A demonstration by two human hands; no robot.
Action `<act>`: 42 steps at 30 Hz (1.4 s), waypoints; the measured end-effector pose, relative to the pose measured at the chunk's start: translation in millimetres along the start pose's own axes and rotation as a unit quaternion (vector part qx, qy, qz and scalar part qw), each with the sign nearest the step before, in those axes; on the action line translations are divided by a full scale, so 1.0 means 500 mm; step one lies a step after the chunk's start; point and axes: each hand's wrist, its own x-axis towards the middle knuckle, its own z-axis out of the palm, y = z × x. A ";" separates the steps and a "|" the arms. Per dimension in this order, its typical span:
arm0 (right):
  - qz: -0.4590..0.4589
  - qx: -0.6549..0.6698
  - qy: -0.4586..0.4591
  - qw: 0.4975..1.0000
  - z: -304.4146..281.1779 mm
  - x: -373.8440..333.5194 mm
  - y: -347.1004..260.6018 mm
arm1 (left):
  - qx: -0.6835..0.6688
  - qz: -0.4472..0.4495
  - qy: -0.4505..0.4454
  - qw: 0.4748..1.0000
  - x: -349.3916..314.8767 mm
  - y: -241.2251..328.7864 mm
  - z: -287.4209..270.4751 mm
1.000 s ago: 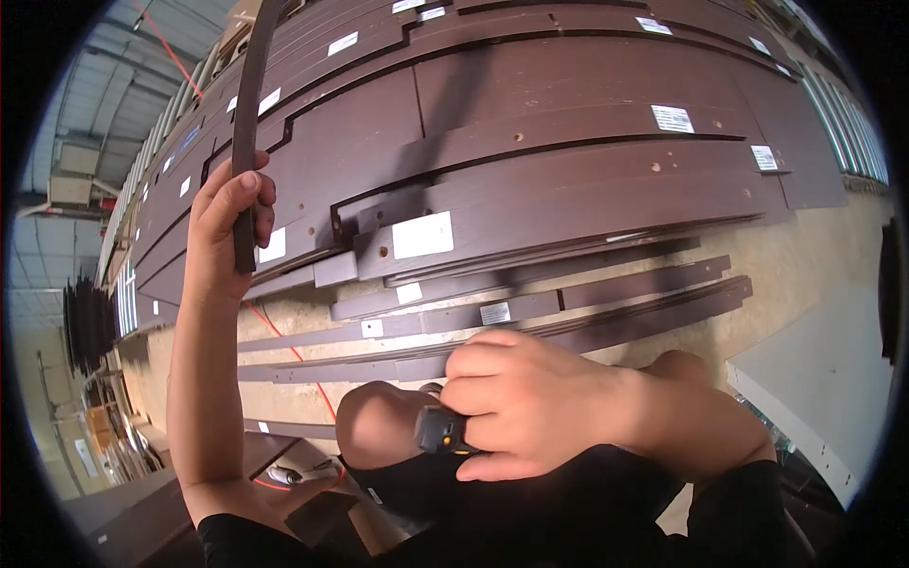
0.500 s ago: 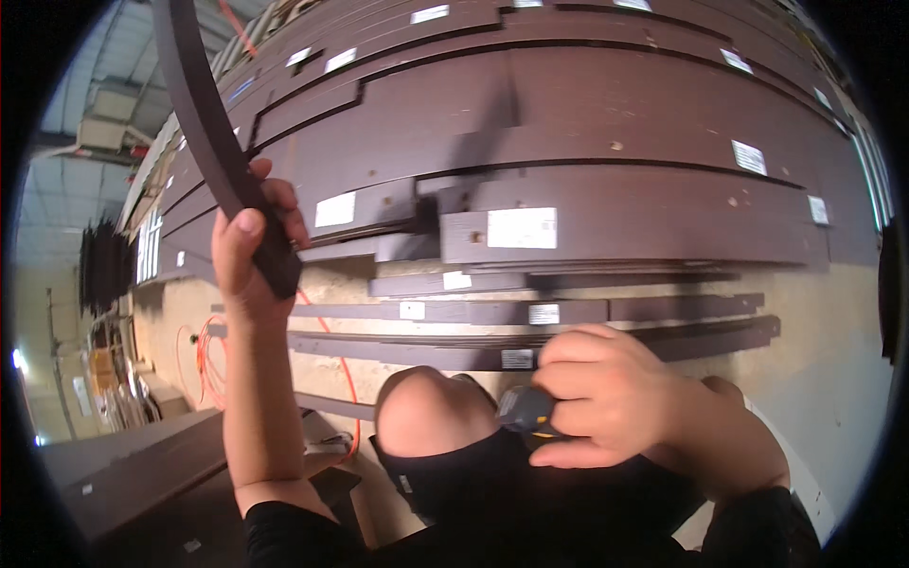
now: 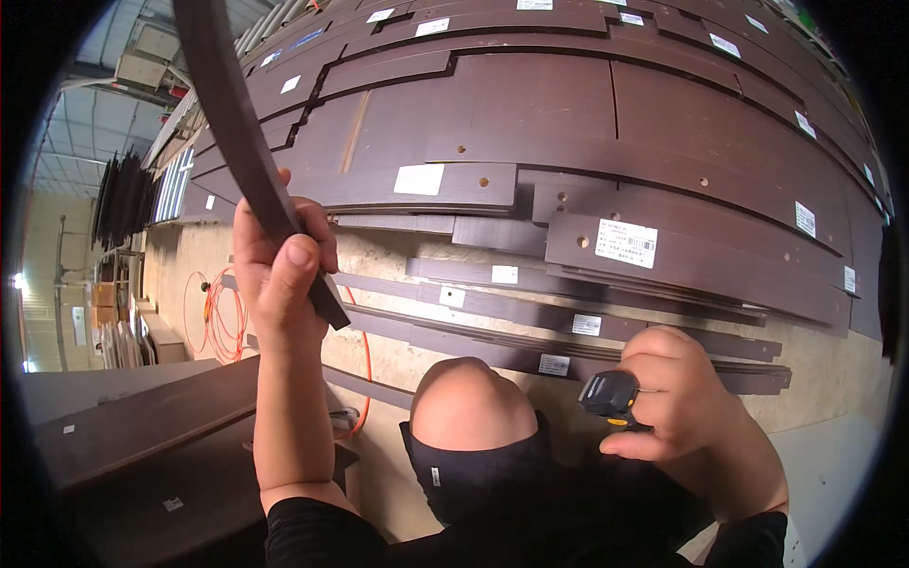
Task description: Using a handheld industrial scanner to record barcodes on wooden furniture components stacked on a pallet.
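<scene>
In my left hand (image 3: 288, 268) is a long, narrow dark brown board (image 3: 248, 151), raised at the left and slanting up out of view. My thumb presses against the board near its lower end, with the fingers wrapped round the other side. At the lower right, my right hand (image 3: 684, 396) is curled closed round a small black barcode scanner (image 3: 611, 393) with yellow parts. It sits at the fingers, and whether a strap holds it is hidden. My bent knee (image 3: 473, 402) lies between the two hands.
Wide stacks of brown panels (image 3: 530, 114) with white labels fill the far side. Narrow labelled strips (image 3: 530, 303) lie in front of them on the floor. An orange hose (image 3: 220, 327) coils at the left, and more dark panels (image 3: 142, 417) lie at the lower left.
The view has shifted, and both hands now appear further right. My left hand with the board sits slightly lower in view. The scanner in my right hand shows more sharply.
</scene>
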 end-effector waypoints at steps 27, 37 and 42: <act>-0.006 -0.006 -0.015 1.000 0.006 0.012 0.010 | 0.054 0.014 -0.010 0.998 -0.017 -0.083 -0.109; -0.005 0.010 0.018 1.000 0.009 0.006 0.001 | -0.146 -0.062 0.008 0.987 -0.028 -0.053 -0.107; -0.025 0.053 0.058 0.997 0.022 -0.011 0.014 | -0.156 -0.087 -0.029 0.984 -0.029 -0.084 -0.096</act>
